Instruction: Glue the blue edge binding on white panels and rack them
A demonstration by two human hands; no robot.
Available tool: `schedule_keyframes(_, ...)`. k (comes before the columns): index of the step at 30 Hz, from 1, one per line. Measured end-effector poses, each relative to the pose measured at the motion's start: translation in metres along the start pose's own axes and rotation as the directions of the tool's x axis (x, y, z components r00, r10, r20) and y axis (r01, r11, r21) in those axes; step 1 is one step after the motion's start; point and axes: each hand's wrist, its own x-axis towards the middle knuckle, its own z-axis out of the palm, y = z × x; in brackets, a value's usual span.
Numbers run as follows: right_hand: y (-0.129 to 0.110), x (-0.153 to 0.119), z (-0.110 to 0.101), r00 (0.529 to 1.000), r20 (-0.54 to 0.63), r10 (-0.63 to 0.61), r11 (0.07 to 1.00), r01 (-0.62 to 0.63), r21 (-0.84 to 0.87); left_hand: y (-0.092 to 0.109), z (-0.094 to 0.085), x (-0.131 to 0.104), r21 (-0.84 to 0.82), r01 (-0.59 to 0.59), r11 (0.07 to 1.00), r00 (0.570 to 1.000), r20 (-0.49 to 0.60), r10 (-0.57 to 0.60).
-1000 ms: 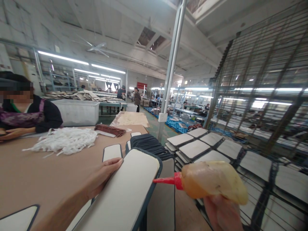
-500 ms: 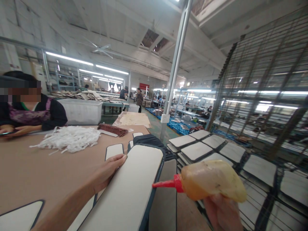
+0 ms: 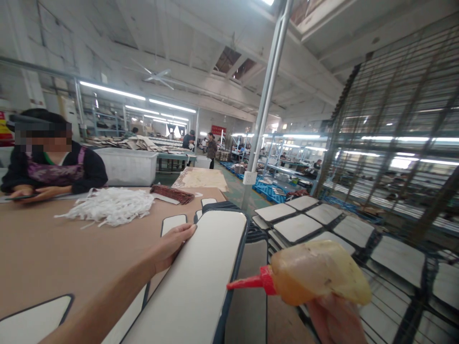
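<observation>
My left hand (image 3: 177,243) is closed on the left edge of a long white panel (image 3: 193,267) with a dark border and rounded corners, tilted above the table. In my right hand (image 3: 333,317) is a soft bottle (image 3: 319,272) of amber liquid, lying nearly level. Its red nozzle (image 3: 251,282) points left, and the tip is at the panel's right edge. Behind the panel lies a stack of dark-edged pieces (image 3: 224,206). Another bordered panel (image 3: 36,315) rests on the table at the lower left.
On the brown table (image 3: 93,258) lie a heap of white strips (image 3: 111,205) and a brown bundle (image 3: 172,194). A person (image 3: 53,162) sits at the far left. Bordered panels (image 3: 297,227) lie on a wire rack at right, below a raised wire grid (image 3: 398,119).
The view has shifted slightly, so the surroundings appear farther right. The nozzle tip has moved a little down along the panel's right edge. Both hands keep their hold.
</observation>
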Motion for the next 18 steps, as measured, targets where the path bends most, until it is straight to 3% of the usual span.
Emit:
schedule_keyframes(12, -0.003, 0.002, 0.009, 1.000, 0.003, 0.009, 0.999, -0.009, 0.035, 0.010, 0.002, 0.031, -0.015, -0.030, 0.999, 1.000, 0.007, 0.030)
schedule_keyframes(18, -0.012, -0.002, 0.025, 0.984, -0.151, 0.090, 0.995, -0.081, 0.064, 0.017, 0.007, 0.044, -0.014, -0.016, 1.000, 1.000, 0.026, 0.016)
